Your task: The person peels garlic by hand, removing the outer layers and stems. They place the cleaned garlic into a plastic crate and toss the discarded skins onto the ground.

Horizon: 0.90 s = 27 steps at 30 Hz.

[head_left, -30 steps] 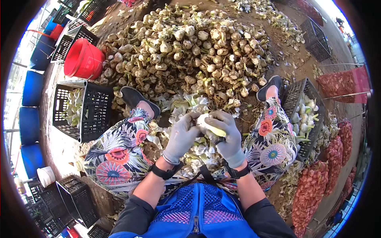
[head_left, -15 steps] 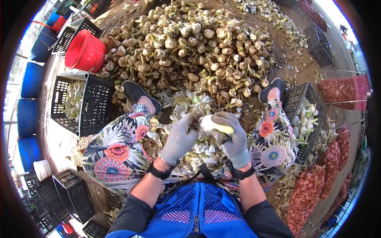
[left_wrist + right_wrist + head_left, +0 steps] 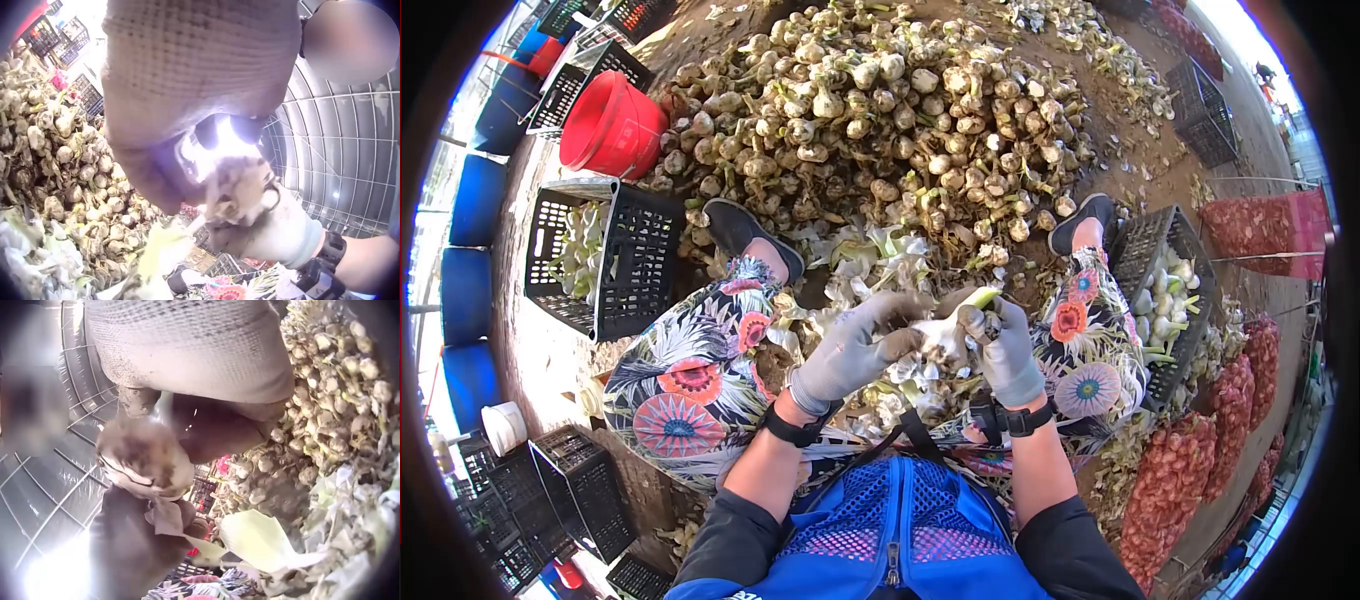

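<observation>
From the head camera, I saw a seated person's two hands meeting over the ground between their knees. The right hand [image 3: 1008,350], in a soiled pale-grey knitted glove, gripped a whitish, round garlic bulb [image 3: 943,342], its fingers and thumb curled round the right side. The left hand [image 3: 848,348], gloved alike, had its thumb against the bulb's left side and its bent, blurred fingers beyond, so that it gripped that side. A short yellow-green stem [image 3: 980,297] pointed up and away from the person. In the right wrist view, the bulb looked brown and dirty, touching both gloves; a pale, papery leaf [image 3: 256,540] hung near the left glove.

Below the hands I saw loose whitish garlic peelings [image 3: 880,265] scattered over brown earth. Beyond the feet rose a broad heap of unpeeled, soil-stained garlic bulbs [image 3: 880,120]. A black slatted plastic crate [image 3: 642,275] sat by the left leg, holding pale garlic, with a round red plastic bucket [image 3: 613,125] farther out. By the right leg stood a black plastic crate of white, green-stemmed bulbs [image 3: 1165,310], and near it bulging red mesh sacks [image 3: 1168,490].
</observation>
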### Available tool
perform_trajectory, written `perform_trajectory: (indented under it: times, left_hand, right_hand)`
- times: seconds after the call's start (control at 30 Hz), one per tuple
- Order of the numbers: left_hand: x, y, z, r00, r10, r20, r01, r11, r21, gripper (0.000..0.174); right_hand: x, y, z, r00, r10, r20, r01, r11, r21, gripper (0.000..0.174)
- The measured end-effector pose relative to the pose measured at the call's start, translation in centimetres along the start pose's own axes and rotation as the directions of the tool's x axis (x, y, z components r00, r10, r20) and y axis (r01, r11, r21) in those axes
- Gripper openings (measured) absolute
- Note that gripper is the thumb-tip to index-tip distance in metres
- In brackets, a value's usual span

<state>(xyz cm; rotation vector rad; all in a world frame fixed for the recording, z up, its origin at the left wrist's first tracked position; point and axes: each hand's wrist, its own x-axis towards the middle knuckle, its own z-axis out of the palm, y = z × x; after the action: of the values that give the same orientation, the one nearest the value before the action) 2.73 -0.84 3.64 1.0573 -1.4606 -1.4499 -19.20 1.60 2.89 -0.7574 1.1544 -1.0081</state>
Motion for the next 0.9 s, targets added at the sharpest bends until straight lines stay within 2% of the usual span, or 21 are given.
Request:
perform_trajectory:
  times: [0.03,0.07,0.1,0.17,0.2,0.27,0.3,0.4,0.47,0.5,0.57,0.6,0.63,0.67,0.7,0.73,0.77,0.8,0.83,0.87,0.9]
  left_hand:
    - [0.1,0.3,-0.4,0.98,-0.162,0.115,0.175,0.979,-0.109,0.015]
    - [0.1,0.5,-0.6,0.921,-0.304,0.244,0.353,0.915,-0.194,0.016]
    - [0.0,0.4,-0.5,0.921,-0.303,0.245,0.353,0.915,-0.194,0.016]
    - [-0.4,0.3,0.1,0.952,-0.28,0.123,0.295,0.947,-0.13,0.014]
    - [-0.7,0.5,0.4,0.952,-0.281,0.124,0.296,0.946,-0.131,0.014]
    - [-1.5,1.2,1.1,0.9,-0.268,0.343,0.288,0.957,-0.008,0.014]
    - [-2.1,1.1,1.3,0.831,-0.33,0.449,0.293,0.944,0.151,0.015]
    - [-2.3,0.7,1.6,0.802,-0.346,0.486,0.343,0.934,0.099,0.017]
    - [-1.4,-0.5,1.3,0.974,-0.157,0.164,0.11,0.958,0.266,0.019]
    - [-1.0,-0.4,1.2,0.974,-0.157,0.161,0.11,0.957,0.267,0.019]
    - [0.1,0.3,1.4,0.998,-0.069,-0.002,0.068,0.976,0.206,0.022]
    - [0.3,0.5,1.5,0.991,-0.134,-0.016,0.135,0.979,0.156,0.034]
    - [0.4,0.5,1.7,0.991,-0.135,-0.018,0.136,0.978,0.157,0.034]
    - [0.5,0.3,1.8,0.963,-0.268,0.028,0.269,0.963,-0.027,0.038]
    - [0.5,0.1,2.0,0.917,-0.386,0.098,0.398,0.895,-0.203,0.042]
    - [0.6,-0.3,2.2,0.9,-0.413,0.141,0.436,0.858,-0.271,0.046]
    - [0.4,-0.8,2.0,0.899,-0.415,0.14,0.438,0.857,-0.272,0.046]
    - [0.3,-1.3,1.8,0.888,-0.431,0.16,0.459,0.818,-0.347,0.045]
    - [0.2,-1.7,1.6,0.878,-0.443,0.179,0.475,0.773,-0.42,0.045]
    - [0.1,-1.1,1.5,0.881,-0.454,0.134,0.461,0.757,-0.464,0.04]
    - [0.0,-1.2,1.3,0.882,-0.452,0.131,0.458,0.758,-0.465,0.04]
  right_hand:
    - [0.0,0.3,-0.2,0.998,0.056,0.03,-0.058,0.996,0.074,0.028]
    - [0.2,0.9,0.3,1.0,-0.021,0.001,0.021,0.994,0.105,0.031]
    - [0.2,1.2,0.5,1.0,-0.021,0.0,0.021,0.994,0.105,0.031]
    - [0.4,1.4,0.8,0.996,-0.027,-0.087,0.054,0.943,0.329,0.031]
    - [1.0,2.1,0.2,0.984,-0.084,-0.159,0.129,0.948,0.293,0.035]
    - [1.4,2.9,-1.4,0.965,-0.002,-0.26,0.066,0.969,0.239,0.038]
    - [1.7,3.2,-1.9,0.955,0.025,-0.297,0.043,0.974,0.222,0.039]
    - [1.3,3.5,-2.2,0.951,-0.09,-0.295,0.168,0.953,0.252,0.042]
    - [0.7,2.6,-1.9,0.951,-0.127,-0.28,0.177,0.971,0.158,0.039]
    - [0.6,2.0,-1.5,0.953,-0.165,-0.254,0.188,0.98,0.068,0.036]
    - [0.5,1.4,-0.6,0.949,-0.182,-0.256,0.2,0.979,0.045,0.026]
    - [0.6,1.2,0.0,0.944,-0.243,-0.224,0.242,0.97,-0.03,0.022]
    - [0.5,0.9,0.5,0.936,-0.299,-0.188,0.283,0.953,-0.104,0.019]
    - [0.3,0.1,1.2,0.918,-0.364,-0.156,0.321,0.914,-0.247,0.014]
    - [0.6,0.0,1.8,0.92,-0.361,-0.154,0.318,0.915,-0.246,0.014]
    - [0.9,0.0,2.3,0.805,-0.592,-0.045,0.483,0.697,-0.531,0.013]
    - [1.0,-0.1,2.6,0.653,-0.745,0.134,0.572,0.369,-0.732,0.012]
    - [0.9,-0.1,2.7,0.653,-0.744,0.142,0.568,0.357,-0.742,0.012]
    - [0.7,0.0,2.7,0.654,-0.742,0.147,0.57,0.355,-0.741,0.012]
    - [0.3,0.2,2.8,0.784,-0.616,-0.072,0.486,0.682,-0.546,0.013]
    - [0.2,0.2,2.8,0.886,-0.402,-0.229,0.343,0.903,-0.259,0.014]
